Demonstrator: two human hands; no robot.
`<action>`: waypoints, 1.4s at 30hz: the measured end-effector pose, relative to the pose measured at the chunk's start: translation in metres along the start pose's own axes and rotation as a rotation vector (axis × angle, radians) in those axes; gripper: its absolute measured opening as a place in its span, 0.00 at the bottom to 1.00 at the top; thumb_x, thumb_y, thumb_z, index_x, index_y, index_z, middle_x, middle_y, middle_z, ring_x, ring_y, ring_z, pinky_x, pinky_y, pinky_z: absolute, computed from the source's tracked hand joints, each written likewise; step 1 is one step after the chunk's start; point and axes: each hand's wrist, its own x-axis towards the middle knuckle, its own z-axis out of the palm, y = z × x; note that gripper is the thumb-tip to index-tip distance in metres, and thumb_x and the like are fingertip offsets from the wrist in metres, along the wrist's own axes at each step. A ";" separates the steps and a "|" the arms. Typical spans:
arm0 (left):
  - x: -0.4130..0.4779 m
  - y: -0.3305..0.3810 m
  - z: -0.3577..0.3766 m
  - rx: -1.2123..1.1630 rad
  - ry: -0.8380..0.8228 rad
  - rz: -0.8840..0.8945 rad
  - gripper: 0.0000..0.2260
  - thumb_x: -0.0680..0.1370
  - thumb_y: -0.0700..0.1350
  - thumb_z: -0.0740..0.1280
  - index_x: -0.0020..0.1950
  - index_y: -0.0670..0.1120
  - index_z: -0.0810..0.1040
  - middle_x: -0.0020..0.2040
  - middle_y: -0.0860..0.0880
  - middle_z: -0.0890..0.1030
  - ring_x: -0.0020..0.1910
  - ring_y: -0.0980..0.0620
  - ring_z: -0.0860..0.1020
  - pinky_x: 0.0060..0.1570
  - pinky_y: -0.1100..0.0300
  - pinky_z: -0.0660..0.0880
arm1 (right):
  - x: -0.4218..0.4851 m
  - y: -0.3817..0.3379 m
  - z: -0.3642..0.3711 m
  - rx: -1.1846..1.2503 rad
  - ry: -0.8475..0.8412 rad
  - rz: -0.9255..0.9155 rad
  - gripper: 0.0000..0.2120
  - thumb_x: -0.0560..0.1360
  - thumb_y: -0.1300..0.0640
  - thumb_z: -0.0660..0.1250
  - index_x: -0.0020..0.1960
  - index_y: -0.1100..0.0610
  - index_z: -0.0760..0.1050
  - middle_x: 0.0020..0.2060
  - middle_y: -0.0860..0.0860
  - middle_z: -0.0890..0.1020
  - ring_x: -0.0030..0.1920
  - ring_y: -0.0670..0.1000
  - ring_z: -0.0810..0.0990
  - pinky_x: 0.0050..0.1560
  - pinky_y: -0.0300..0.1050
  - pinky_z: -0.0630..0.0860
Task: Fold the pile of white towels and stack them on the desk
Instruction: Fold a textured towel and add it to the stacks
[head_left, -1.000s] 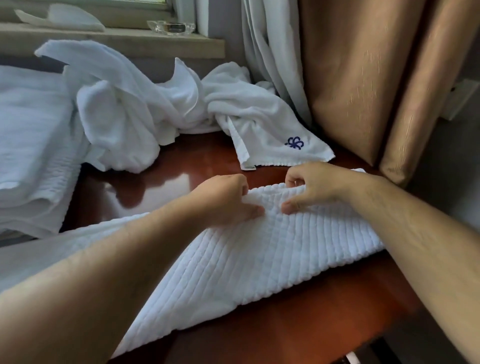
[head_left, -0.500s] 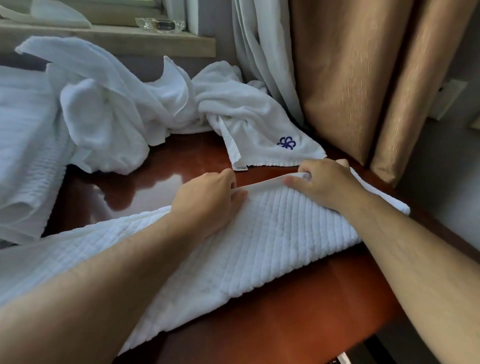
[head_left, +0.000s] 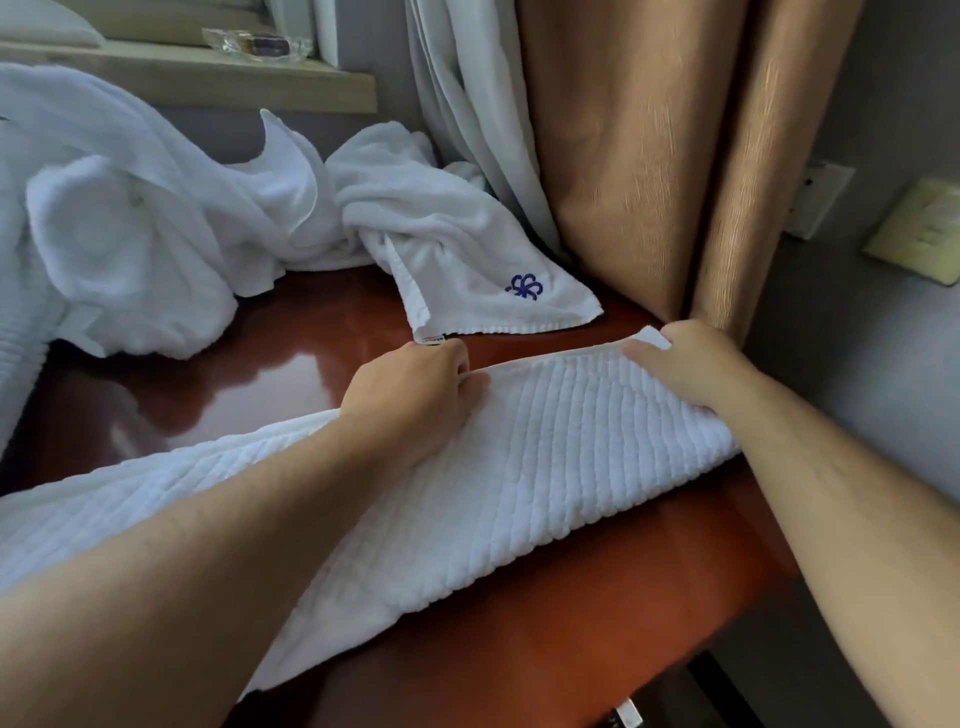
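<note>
Sliding apart along its far hem since a second ago, your left hand and right hand pinch the ribbed towel with curled fingers, just in front of the logo towel, likely squaring it for folding.

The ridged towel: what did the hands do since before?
Both hands still pinch the far edge of the towel but slid apart: right hand out to the corner, left hand barely. The edge now lies straight. The crumpled pile behind stayed put.
</note>
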 end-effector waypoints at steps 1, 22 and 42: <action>0.000 0.000 0.000 -0.006 0.000 0.005 0.14 0.82 0.61 0.57 0.44 0.53 0.71 0.35 0.57 0.71 0.33 0.58 0.69 0.27 0.58 0.59 | 0.001 0.002 -0.001 -0.028 0.001 0.017 0.22 0.79 0.37 0.63 0.43 0.57 0.76 0.37 0.54 0.79 0.35 0.52 0.77 0.33 0.45 0.67; -0.099 -0.029 -0.032 0.062 -0.411 0.329 0.36 0.75 0.74 0.39 0.81 0.64 0.41 0.82 0.59 0.39 0.80 0.58 0.36 0.79 0.51 0.37 | -0.084 -0.060 0.035 -0.327 -0.178 0.025 0.33 0.81 0.32 0.40 0.83 0.42 0.42 0.82 0.47 0.42 0.81 0.58 0.40 0.78 0.62 0.40; -0.297 -0.199 -0.133 0.138 -0.141 -0.566 0.36 0.77 0.70 0.45 0.82 0.56 0.52 0.83 0.53 0.51 0.81 0.50 0.49 0.77 0.49 0.48 | -0.287 -0.326 0.146 -0.178 -0.415 -0.783 0.35 0.80 0.33 0.48 0.81 0.50 0.53 0.82 0.54 0.48 0.81 0.60 0.43 0.77 0.65 0.41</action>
